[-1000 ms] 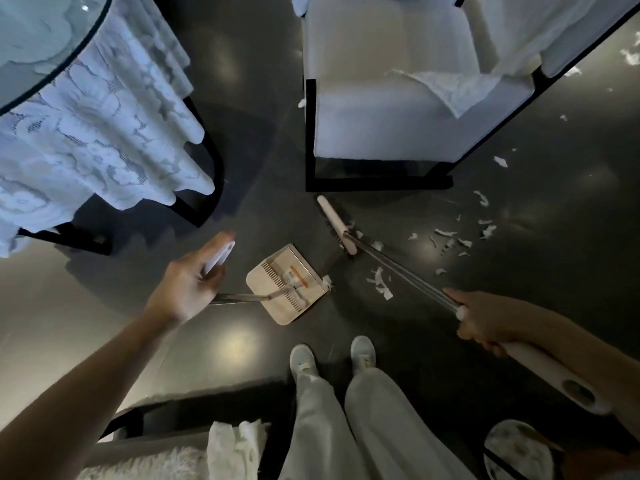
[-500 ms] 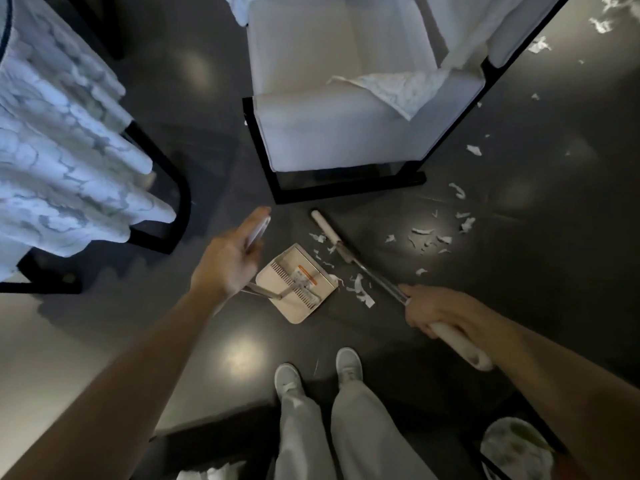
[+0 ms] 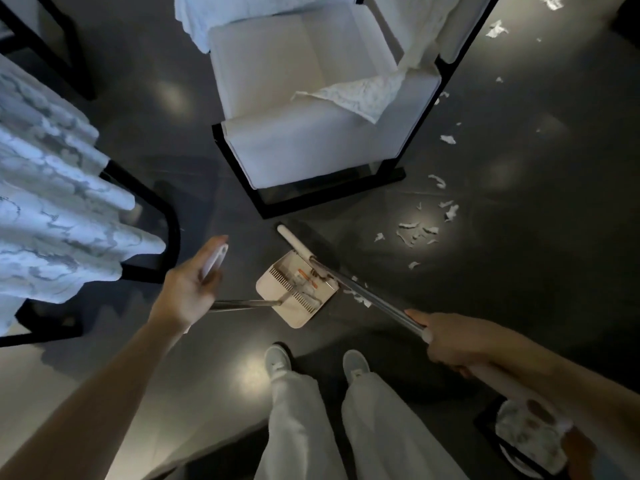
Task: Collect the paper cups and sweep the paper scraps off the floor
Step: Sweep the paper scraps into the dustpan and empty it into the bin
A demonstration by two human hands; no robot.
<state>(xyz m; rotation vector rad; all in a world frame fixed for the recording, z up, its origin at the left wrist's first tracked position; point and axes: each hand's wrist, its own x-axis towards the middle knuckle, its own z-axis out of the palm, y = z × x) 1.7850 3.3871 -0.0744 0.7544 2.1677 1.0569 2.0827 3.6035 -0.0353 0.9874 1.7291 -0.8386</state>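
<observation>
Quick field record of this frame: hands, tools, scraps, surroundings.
left hand: grips the white end of the dustpan's handle
right hand: grips the broom's handle
dustpan: on the dark floor, ahead of the feet
broom: head at the dustpan's far edge
paper scraps: mostly loose on the floor right of the dustpan, a few beside its right edge
armchair: white, beyond the dustpan
</observation>
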